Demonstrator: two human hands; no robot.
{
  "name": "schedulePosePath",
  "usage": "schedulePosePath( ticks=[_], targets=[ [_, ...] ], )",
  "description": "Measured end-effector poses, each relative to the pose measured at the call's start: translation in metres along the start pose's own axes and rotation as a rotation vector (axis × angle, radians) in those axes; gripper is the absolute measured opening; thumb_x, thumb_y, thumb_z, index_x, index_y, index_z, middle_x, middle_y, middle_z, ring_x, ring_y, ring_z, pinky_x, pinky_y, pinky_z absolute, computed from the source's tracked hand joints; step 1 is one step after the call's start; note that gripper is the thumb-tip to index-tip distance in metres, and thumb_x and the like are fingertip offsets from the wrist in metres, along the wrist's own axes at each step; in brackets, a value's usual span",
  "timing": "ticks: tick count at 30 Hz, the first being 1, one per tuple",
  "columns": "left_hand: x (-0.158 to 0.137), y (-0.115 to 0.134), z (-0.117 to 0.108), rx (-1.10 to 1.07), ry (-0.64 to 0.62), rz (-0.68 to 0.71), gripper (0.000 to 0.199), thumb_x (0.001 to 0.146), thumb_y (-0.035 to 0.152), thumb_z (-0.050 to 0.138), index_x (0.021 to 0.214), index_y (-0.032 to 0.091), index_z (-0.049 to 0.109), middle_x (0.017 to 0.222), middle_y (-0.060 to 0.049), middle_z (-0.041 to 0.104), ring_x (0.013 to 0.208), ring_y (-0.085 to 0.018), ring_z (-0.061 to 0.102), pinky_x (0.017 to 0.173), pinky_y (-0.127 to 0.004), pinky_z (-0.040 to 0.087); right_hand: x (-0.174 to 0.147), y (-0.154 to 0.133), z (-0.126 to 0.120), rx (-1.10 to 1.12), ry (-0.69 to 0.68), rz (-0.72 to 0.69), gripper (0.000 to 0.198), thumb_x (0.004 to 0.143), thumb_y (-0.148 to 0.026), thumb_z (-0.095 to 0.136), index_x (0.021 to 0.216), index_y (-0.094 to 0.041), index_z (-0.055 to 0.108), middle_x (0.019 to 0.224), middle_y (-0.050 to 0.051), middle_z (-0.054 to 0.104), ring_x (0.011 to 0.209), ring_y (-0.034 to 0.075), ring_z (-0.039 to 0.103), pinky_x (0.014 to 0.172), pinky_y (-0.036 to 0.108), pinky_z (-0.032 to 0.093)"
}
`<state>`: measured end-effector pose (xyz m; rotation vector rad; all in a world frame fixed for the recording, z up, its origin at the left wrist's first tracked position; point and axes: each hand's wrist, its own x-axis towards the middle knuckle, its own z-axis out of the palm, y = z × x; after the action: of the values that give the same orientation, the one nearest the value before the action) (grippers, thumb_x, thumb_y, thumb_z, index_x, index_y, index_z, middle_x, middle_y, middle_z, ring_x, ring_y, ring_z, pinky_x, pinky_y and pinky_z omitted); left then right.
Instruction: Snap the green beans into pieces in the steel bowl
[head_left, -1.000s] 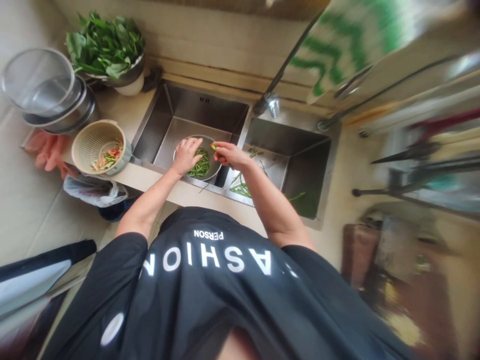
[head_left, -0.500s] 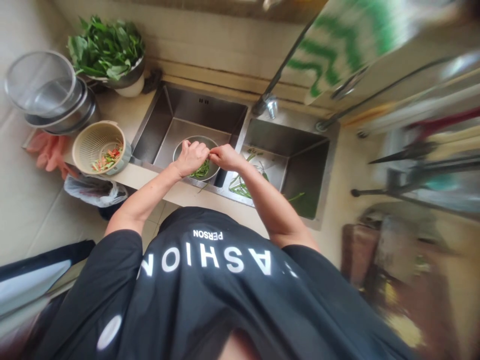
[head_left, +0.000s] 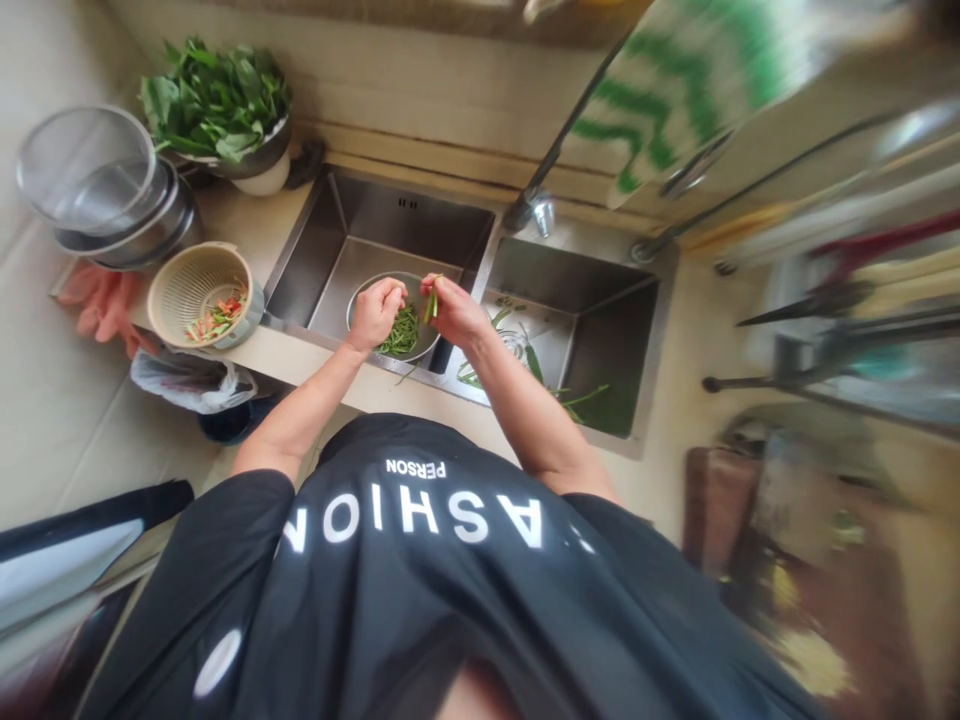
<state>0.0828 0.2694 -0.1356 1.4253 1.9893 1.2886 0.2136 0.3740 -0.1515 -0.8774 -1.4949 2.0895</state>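
Over the left sink basin, my right hand pinches short green vegetable stems that poke out below and above the fingers. My left hand is just beside it, its fingers curled together; what they hold, if anything, is too small to make out. Below both hands a round metal bowl sits in the basin with cut green stem pieces inside. Longer green stems lie in the right basin, partly hidden by my right forearm.
A beige strainer basket with red and green scraps stands left of the sink. Behind it are stacked metal bowls and a colander heaped with leafy greens. The faucet rises between the basins. A cutting board lies at right.
My hands have moved apart from each other. The right hand has turned, so the stems in its fingers now show, and the left hand has curled back slightly.
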Motion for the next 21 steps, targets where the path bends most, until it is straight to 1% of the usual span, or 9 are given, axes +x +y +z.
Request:
schedulePosePath(
  ticks=[2,4,7,10,12,15,18,20,21],
  targets=[
    [-0.003,-0.006,0.004,-0.168,-0.036,-0.110,0.023,0.092,0.024,0.043,0.101,0.019,0.063,0.071,0.000,0.061,0.055,-0.012,0.052,0.061,-0.026,0.044,0.003,0.002,-0.006,0.068,0.051,0.006,0.041,0.085,-0.062,0.060,0.097,-0.022,0.059,0.080,-0.001,0.059,0.059,0.008,0.046,0.055,0.021,0.043],
    [-0.006,-0.009,0.007,-0.201,-0.058,-0.151,0.022,0.092,0.026,0.046,0.100,0.018,0.064,0.072,0.000,0.060,0.055,-0.011,0.051,0.061,-0.025,0.044,0.004,0.003,-0.009,0.136,0.073,0.011,0.041,0.081,-0.059,0.068,0.097,-0.022,0.061,0.077,-0.003,0.058,0.054,0.006,0.042,0.051,0.019,0.040],
    [-0.006,-0.004,0.007,-0.050,-0.089,-0.057,0.025,0.094,0.034,0.047,0.093,0.016,0.064,0.085,-0.005,0.065,0.075,-0.015,0.059,0.076,-0.027,0.047,0.002,0.003,-0.008,0.177,0.045,-0.024,0.040,0.072,-0.054,0.078,0.090,-0.021,0.064,0.071,-0.004,0.058,0.057,0.006,0.047,0.053,0.019,0.042],
    [-0.004,0.004,0.003,0.183,-0.239,0.049,0.028,0.097,0.033,0.043,0.086,0.016,0.062,0.091,-0.009,0.066,0.087,-0.019,0.061,0.083,-0.029,0.046,-0.003,0.000,-0.006,0.098,-0.009,-0.087,0.033,0.072,-0.046,0.077,0.086,-0.020,0.064,0.071,-0.002,0.062,0.065,0.010,0.057,0.062,0.022,0.049],
    [-0.002,0.010,0.001,0.341,-0.352,0.044,0.026,0.096,0.027,0.042,0.082,0.016,0.061,0.089,-0.010,0.066,0.085,-0.020,0.061,0.081,-0.030,0.045,-0.006,-0.004,-0.006,-0.052,-0.034,-0.140,0.022,0.076,-0.037,0.069,0.086,-0.018,0.065,0.072,0.000,0.064,0.067,0.012,0.060,0.065,0.025,0.050],
    [-0.002,0.018,-0.001,0.562,-0.438,0.021,0.024,0.096,0.022,0.041,0.092,0.014,0.064,0.096,-0.012,0.068,0.089,-0.021,0.063,0.082,-0.031,0.045,-0.011,-0.015,-0.007,-0.456,-0.057,-0.282,0.014,0.076,-0.022,0.058,0.085,-0.016,0.067,0.074,0.003,0.066,0.070,0.015,0.061,0.070,0.029,0.049],
    [-0.003,0.025,-0.002,0.728,-0.451,0.031,0.029,0.098,0.028,0.040,0.107,0.014,0.064,0.110,-0.014,0.068,0.093,-0.023,0.064,0.081,-0.032,0.044,-0.016,-0.030,-0.005,-0.943,-0.154,-0.396,0.019,0.075,-0.016,0.053,0.082,-0.014,0.070,0.082,0.007,0.070,0.077,0.018,0.062,0.075,0.030,0.045],
    [-0.003,0.028,-0.002,0.786,-0.438,0.029,0.032,0.099,0.031,0.040,0.108,0.014,0.064,0.110,-0.015,0.068,0.093,-0.024,0.065,0.079,-0.032,0.044,-0.018,-0.039,-0.001,-1.169,-0.196,-0.373,0.021,0.077,-0.016,0.050,0.078,-0.013,0.071,0.083,0.010,0.070,0.078,0.020,0.062,0.074,0.030,0.043],
    [-0.003,0.029,-0.001,0.799,-0.425,0.029,0.032,0.099,0.032,0.040,0.106,0.014,0.065,0.109,-0.015,0.068,0.094,-0.025,0.065,0.078,-0.032,0.044,-0.018,-0.043,0.001,-1.230,-0.190,-0.349,0.022,0.079,-0.016,0.049,0.075,-0.013,0.070,0.081,0.011,0.070,0.077,0.020,0.061,0.072,0.030,0.042]
  ],
)
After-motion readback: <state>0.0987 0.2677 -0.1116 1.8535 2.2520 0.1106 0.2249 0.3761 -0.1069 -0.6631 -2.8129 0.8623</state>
